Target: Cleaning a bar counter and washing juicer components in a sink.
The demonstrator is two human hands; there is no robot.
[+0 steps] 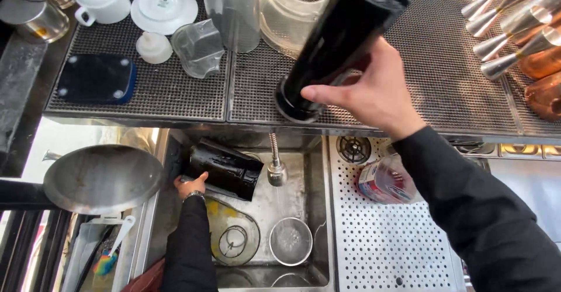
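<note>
Over sink (315, 210): left hand (190, 185) low, right hand (374, 90) raised.

The right hand (374, 90) is raised with its grip closed; the left hand (190, 184) reaches low, fingers curled.

1. Glossy black plastic jug (225, 168) in the brushed steel sink (318, 210).
2. Second glossy black jug (339, 41) above the sink.
3. Matt rubber mesh mat (444, 76) behind the sink.
4. Perforated metal drainer (385, 245) beside the sink.
</note>
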